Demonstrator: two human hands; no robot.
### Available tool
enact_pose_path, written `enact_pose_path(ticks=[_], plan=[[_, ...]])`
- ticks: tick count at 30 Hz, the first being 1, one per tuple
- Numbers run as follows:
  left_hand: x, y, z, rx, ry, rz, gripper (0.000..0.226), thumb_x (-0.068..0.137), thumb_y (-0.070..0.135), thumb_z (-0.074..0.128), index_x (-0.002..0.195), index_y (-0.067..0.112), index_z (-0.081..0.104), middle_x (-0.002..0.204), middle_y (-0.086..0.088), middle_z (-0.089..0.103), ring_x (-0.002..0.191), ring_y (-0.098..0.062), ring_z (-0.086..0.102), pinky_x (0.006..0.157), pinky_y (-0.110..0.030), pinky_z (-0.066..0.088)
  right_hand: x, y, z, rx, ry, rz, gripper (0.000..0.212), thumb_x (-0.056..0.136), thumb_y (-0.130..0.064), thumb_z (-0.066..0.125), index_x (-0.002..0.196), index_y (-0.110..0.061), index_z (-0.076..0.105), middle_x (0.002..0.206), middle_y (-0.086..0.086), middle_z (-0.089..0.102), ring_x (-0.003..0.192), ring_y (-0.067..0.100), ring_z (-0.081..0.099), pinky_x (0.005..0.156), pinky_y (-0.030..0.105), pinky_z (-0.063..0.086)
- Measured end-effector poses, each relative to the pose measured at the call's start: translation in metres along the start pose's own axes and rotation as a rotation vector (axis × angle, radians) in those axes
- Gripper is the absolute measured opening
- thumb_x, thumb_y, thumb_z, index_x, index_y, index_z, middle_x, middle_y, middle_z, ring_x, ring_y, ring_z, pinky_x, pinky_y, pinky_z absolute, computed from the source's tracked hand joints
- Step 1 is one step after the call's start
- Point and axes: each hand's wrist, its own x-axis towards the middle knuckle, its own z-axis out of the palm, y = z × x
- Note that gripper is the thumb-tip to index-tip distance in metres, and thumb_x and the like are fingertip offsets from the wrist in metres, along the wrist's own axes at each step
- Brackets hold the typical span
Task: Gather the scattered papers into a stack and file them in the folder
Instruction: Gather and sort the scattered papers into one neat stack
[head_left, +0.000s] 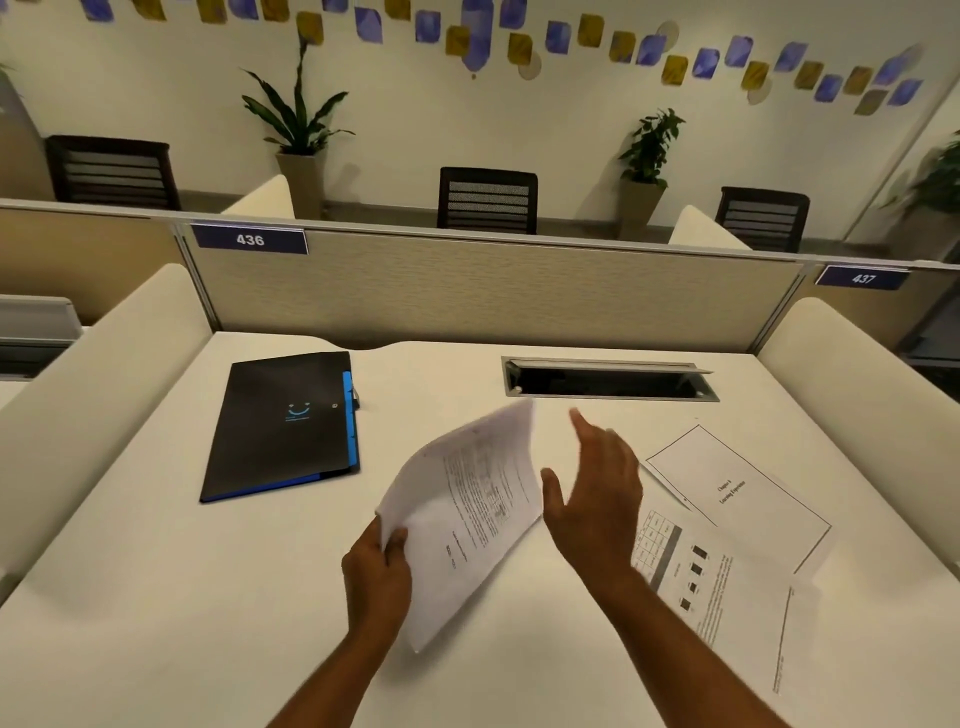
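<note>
While left grip (376, 569) pinches them, papers (462, 514) perhaps diagonal, right grip (597, 499) spread, empty.

The desk (156, 597) was a plain cream white. On it lay a black folder (280, 423) with bright blue edges and a small blue smile mark on its cover. The papers (462, 514) were white with grey-black print; one sheet (727, 587) carried a grey band and small black squares. The divider (493, 291) was beige and finely woven, its number tags (250, 239) dark blue with white digits. Blue and mustard squares (519, 36) dotted the white wall.
</note>
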Motion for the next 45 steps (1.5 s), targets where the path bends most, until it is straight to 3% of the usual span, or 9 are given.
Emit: enact_pose_path(ticks=[5, 7, 11, 13, 21, 25, 30, 40, 45], plan=[[0.005, -0.007, 0.004, -0.265, 0.014, -0.228, 0.043, 0.093, 0.017, 0.06, 0.134, 0.01, 0.047, 0.122, -0.013, 0.06, 0.104, -0.032, 0.058, 0.096, -0.05, 0.048, -0.053, 0.028, 0.032, 0.592, -0.303, 0.952, 0.112, 0.072, -0.066, 0.076, 0.156, -0.014, 0.025, 0.155, 0.015, 0.041, 0.142, 0.035, 0.04, 0.117, 0.052, 0.035], [0.002, -0.009, 0.006, -0.354, -0.022, -0.257, 0.044, 0.093, 0.016, 0.061, 0.134, 0.012, 0.047, 0.123, -0.012, 0.06, 0.104, -0.031, 0.058, 0.098, -0.051, 0.047, -0.059, 0.028, 0.036, 0.994, -0.5, 1.045, 0.115, 0.064, -0.064, 0.085, 0.153, -0.01, 0.036, 0.145, 0.01, 0.057, 0.134, 0.028, 0.053, 0.117, 0.047, 0.039], [-0.011, -0.013, 0.009, -0.534, -0.165, -0.301, 0.037, 0.091, 0.012, 0.061, 0.126, 0.02, 0.05, 0.118, -0.008, 0.064, 0.105, -0.03, 0.062, 0.096, -0.054, 0.048, -0.048, 0.015, 0.037, 1.384, -0.483, 0.957, 0.045, 0.09, -0.015, 0.071, 0.133, -0.009, 0.061, 0.124, 0.011, 0.073, 0.115, 0.03, 0.069, 0.104, 0.05, 0.051], [-0.012, -0.019, 0.006, -0.583, -0.246, -0.33, 0.042, 0.089, 0.013, 0.065, 0.126, 0.025, 0.049, 0.122, -0.007, 0.064, 0.108, -0.031, 0.062, 0.094, -0.056, 0.05, -0.042, 0.01, 0.035, 1.323, -0.386, 0.9, 0.038, 0.092, -0.002, 0.065, 0.128, -0.012, 0.064, 0.119, 0.009, 0.075, 0.109, 0.03, 0.072, 0.096, 0.05, 0.056], [0.022, -0.004, -0.032, -0.08, -0.14, 0.05, 0.101, 0.068, 0.045, 0.074, 0.148, 0.036, 0.013, 0.157, 0.001, 0.028, 0.142, -0.023, 0.03, 0.109, -0.049, 0.033, -0.031, 0.009, 0.018, 0.926, -0.329, 0.643, 0.019, 0.093, -0.019, 0.07, 0.111, -0.023, 0.068, 0.104, -0.003, 0.078, 0.091, 0.022, 0.077, 0.071, 0.035, 0.063], [0.042, 0.039, -0.029, -0.152, -0.346, 0.267, 0.089, 0.082, 0.041, 0.065, 0.148, 0.045, 0.006, 0.159, 0.017, 0.017, 0.139, -0.006, 0.026, 0.105, -0.041, 0.039, -0.028, -0.007, 0.011, 0.907, -0.377, 0.498, 0.015, 0.094, -0.021, 0.069, 0.107, -0.027, 0.068, 0.101, -0.01, 0.078, 0.091, 0.019, 0.076, 0.067, 0.027, 0.062], [0.044, 0.068, -0.031, -0.276, -0.405, 0.265, 0.026, 0.097, 0.024, 0.051, 0.116, 0.042, 0.048, 0.116, 0.005, 0.063, 0.104, -0.024, 0.066, 0.077, -0.039, 0.061, -0.026, -0.025, 0.008, 0.972, -0.291, 0.42, 0.015, 0.094, -0.015, 0.068, 0.105, -0.025, 0.07, 0.098, -0.009, 0.078, 0.09, 0.016, 0.075, 0.069, 0.027, 0.062], [0.021, 0.049, -0.03, -0.199, -0.324, 0.388, 0.034, 0.1, 0.017, 0.043, 0.114, 0.047, 0.038, 0.112, 0.01, 0.058, 0.103, -0.015, 0.061, 0.074, -0.025, 0.059, -0.031, -0.041, 0.008, 0.91, -0.109, 0.245, 0.059, 0.094, -0.017, 0.069, 0.142, -0.035, 0.039, 0.122, -0.012, 0.061, 0.108, 0.018, 0.068, 0.073, 0.032, 0.064], [0.019, 0.048, -0.032, -0.167, -0.333, 0.392, 0.037, 0.1, 0.014, 0.042, 0.114, 0.047, 0.034, 0.111, 0.014, 0.054, 0.103, -0.014, 0.06, 0.068, -0.016, 0.056, -0.014, -0.047, -0.007, 0.351, 0.138, -0.229, 0.069, 0.092, -0.009, 0.069, 0.15, -0.028, 0.036, 0.145, 0.003, 0.044, 0.091, 0.011, 0.065, 0.063, 0.014, 0.059]])
